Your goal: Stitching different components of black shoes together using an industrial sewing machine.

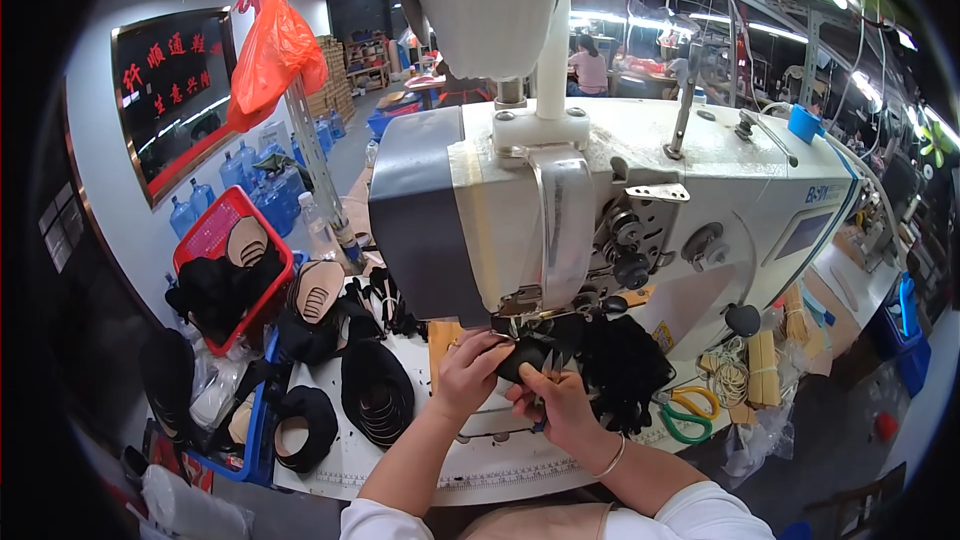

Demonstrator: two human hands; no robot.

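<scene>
While both hands' fingers (490,348) pinch it, the black piece (528,352) lies between them.

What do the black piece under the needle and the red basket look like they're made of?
Black piece: looks like matte fabric or synthetic leather; it bends softly under the left hand and right hand. Red basket: probably rigid moulded plastic, with a smooth, slightly glossy rim.

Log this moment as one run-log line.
left hand: holds black piece under sewing machine | right hand: on piece, holding small snips | scissors: on table, right
</scene>
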